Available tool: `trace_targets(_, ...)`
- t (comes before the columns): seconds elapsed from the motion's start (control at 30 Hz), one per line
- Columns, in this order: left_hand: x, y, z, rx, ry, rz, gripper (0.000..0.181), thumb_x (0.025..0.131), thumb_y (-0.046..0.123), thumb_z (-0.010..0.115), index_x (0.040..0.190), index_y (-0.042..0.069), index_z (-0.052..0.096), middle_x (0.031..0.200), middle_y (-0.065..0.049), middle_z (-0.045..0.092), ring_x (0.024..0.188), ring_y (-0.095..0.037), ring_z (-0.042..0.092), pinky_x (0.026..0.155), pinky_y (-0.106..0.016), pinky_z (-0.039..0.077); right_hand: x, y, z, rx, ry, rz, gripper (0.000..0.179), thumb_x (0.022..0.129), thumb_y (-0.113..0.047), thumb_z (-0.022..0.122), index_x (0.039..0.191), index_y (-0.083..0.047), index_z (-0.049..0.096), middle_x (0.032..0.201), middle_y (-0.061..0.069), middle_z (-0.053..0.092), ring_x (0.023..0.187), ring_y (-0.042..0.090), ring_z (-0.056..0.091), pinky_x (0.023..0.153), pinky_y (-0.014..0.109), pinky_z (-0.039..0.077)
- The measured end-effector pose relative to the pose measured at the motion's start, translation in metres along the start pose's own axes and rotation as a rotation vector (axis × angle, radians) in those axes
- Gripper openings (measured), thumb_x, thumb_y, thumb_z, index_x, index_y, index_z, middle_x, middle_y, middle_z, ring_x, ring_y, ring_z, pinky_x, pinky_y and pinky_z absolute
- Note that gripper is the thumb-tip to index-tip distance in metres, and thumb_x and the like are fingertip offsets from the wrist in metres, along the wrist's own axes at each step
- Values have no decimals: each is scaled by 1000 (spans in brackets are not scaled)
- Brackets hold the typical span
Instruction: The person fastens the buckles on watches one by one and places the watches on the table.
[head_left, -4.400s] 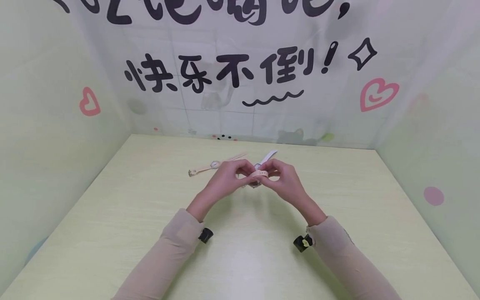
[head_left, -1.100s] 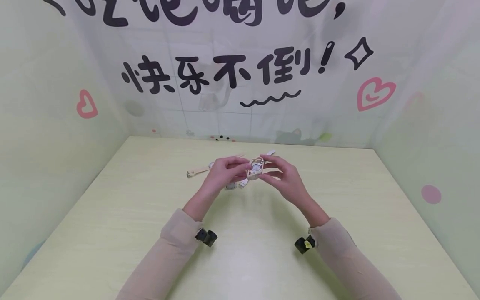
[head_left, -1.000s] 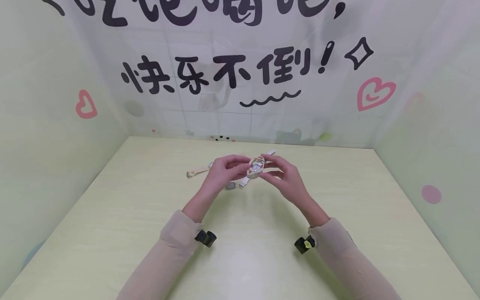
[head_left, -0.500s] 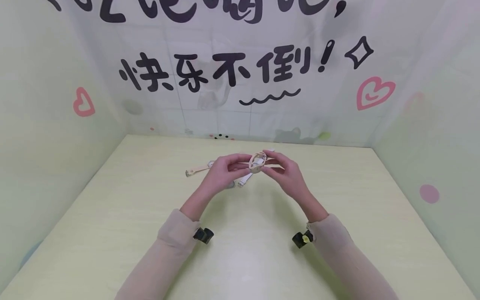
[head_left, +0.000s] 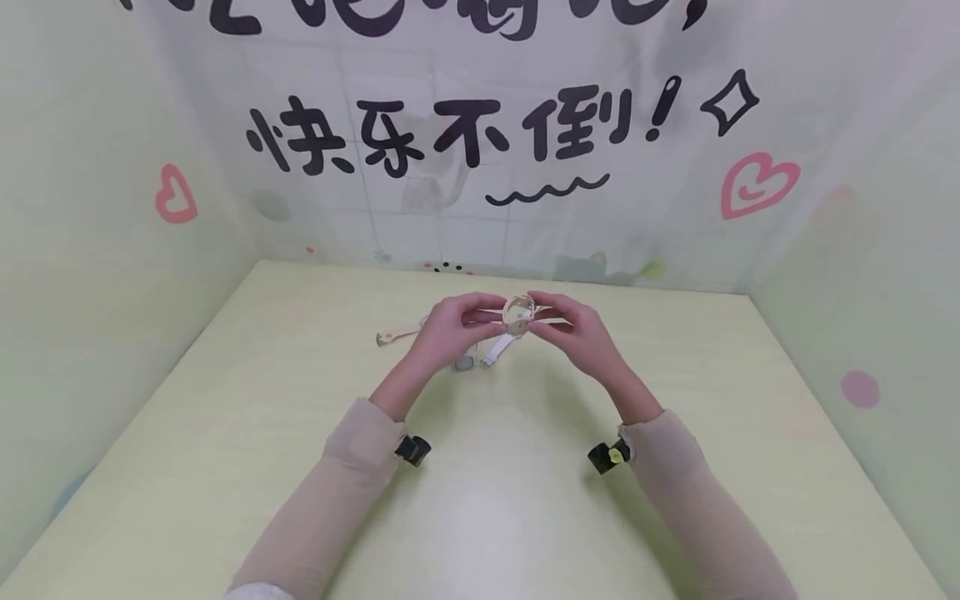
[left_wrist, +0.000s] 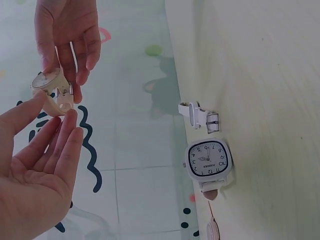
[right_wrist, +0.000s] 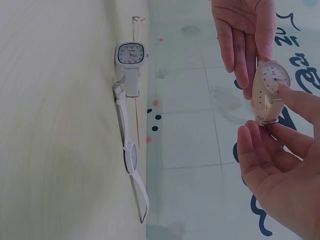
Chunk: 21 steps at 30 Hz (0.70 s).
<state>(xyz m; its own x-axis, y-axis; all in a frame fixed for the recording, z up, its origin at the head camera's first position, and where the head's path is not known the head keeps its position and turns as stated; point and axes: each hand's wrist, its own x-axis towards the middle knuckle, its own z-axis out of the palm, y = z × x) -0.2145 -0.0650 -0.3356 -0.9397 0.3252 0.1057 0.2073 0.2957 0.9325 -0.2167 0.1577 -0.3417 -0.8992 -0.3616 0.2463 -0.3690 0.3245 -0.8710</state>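
Note:
A cream wristwatch (head_left: 517, 327) with a round white dial hangs above the table between both hands, its strap fastened into a loop. My left hand (head_left: 452, 329) pinches the watch from the left, with the thumb at the case and fingertips at the strap. From the other side my right hand (head_left: 581, 332) holds it the same way. In the right wrist view the dial (right_wrist: 274, 77) faces the camera, and the metal buckle (right_wrist: 269, 121) shows just under it, near the right fingertips.
Beneath the hands lie a white square-faced watch (right_wrist: 131, 55) and a slim white-strapped watch (right_wrist: 131, 155). A pink-strapped watch (head_left: 396, 335) sits to their left, partly hidden by the left hand. A printed curtain (head_left: 465, 225) closes off the table's back.
Earlier both hands were close together at the strap. Since then the watch has been turned so its loop faces the head camera, and both hands have risen slightly with it.

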Motion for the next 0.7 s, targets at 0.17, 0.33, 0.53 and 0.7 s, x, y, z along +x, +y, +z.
trace_targets(0.17,6,3,-6,53,11,-11,42,91,15,73,131,9,63,128,-10,69,114,-22,69,93,-36,58,9,0,-2,-18,-23,13,48,95,-7,66,140,1,53,138,21,59,119,38,62,102,46,53)
trace_targets(0.33,15,3,-12,98,-2,-36,42,91,13,73,132,7,62,128,-11,68,115,-23,69,93,-34,58,18,4,-1,-30,-45,41,47,96,-11,66,140,-1,54,140,19,59,122,36,61,104,48,51)
trace_targets(0.53,28,0,-18,135,-22,-32,42,92,13,72,131,5,62,132,-12,66,117,-24,68,95,-32,57,32,10,1,-42,-48,40,46,96,-12,66,139,-1,55,140,18,59,122,35,62,106,48,50)
trace_targets(0.7,36,-7,-24,178,-43,-31,42,92,12,72,132,3,61,133,-13,65,117,-26,67,97,-31,56,40,16,6,-17,-53,51,46,95,-11,67,139,0,56,139,18,60,124,35,61,106,47,50)
